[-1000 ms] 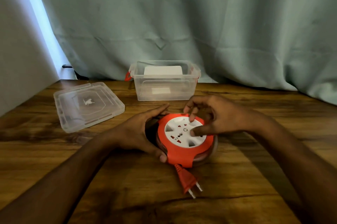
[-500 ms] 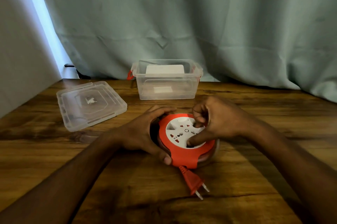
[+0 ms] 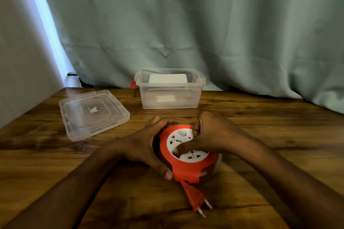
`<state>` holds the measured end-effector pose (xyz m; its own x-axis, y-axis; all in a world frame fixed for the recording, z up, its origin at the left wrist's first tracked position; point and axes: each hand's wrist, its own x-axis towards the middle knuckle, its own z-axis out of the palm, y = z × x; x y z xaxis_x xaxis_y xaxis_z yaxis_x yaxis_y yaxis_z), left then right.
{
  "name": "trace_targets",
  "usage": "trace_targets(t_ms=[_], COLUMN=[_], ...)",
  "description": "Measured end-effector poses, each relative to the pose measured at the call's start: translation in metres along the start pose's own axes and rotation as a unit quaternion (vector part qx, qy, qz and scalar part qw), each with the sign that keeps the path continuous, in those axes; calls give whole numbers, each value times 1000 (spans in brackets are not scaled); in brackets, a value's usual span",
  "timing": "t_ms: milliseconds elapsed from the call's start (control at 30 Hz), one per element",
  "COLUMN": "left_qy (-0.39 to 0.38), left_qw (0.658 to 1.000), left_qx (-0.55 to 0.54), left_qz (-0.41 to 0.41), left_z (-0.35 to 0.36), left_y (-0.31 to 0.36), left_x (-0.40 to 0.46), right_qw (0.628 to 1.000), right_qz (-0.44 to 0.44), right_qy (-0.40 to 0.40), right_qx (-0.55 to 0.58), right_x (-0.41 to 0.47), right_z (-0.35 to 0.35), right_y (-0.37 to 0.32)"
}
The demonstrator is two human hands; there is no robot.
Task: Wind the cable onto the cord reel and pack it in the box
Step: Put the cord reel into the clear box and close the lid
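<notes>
A round orange cord reel [image 3: 188, 165] with a white socket face lies flat on the wooden table. My left hand [image 3: 147, 145] wraps around its left rim. My right hand [image 3: 210, 133] rests on top, thumb and fingers pressed into the white centre disc. The orange two-pin plug [image 3: 195, 199] sticks out from the reel's near edge on a very short stub of cable. The clear plastic box [image 3: 170, 96] with red latches stands open behind the reel, a white card inside it.
The box's clear lid [image 3: 93, 113] lies flat on the table at the left. A green curtain [image 3: 204, 24] hangs close behind the table's far edge. A pale wall borders the table on the left.
My right hand has turned on the white centre disc, thumb swinging toward the near side. The plug has stayed close to the reel. The camera view shifted slightly.
</notes>
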<state>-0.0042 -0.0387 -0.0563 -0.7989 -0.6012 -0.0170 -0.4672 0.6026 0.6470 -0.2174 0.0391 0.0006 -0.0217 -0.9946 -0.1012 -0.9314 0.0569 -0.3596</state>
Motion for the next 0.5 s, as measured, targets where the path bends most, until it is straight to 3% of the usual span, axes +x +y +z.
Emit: trace_targets(t_ms=[100,167,233,300,333,400,500], left_qy=[-50,-31,74,239,314,405,405], left_qw=[999,999,993,960,937,906,905], left_qx=[-1,-34,-88,-141,-151,-123,-79], left_qz=[-22,-9,24,36,32,-3,-105], left_z=[-1,-5,-14,-26,-33,-48,-60], left_y=[-2,-4,-1,3,4,0,-10], left_x=[-2,-4,-4,3,10,31,58], right_qw=[992,988,969,933,921,905,883], right_qz=[-34,-35,-23,0,9,24,64], right_qy=[-95,-40,122,272,305,311,260], right_qx=[78,142,212,235,243,290,385], right_x=[-4,1,19,41,52,73,99], right_z=[-20,-34,-43,-47,-48,-50,-48], right_y=[5,14,26,38,43,47,45])
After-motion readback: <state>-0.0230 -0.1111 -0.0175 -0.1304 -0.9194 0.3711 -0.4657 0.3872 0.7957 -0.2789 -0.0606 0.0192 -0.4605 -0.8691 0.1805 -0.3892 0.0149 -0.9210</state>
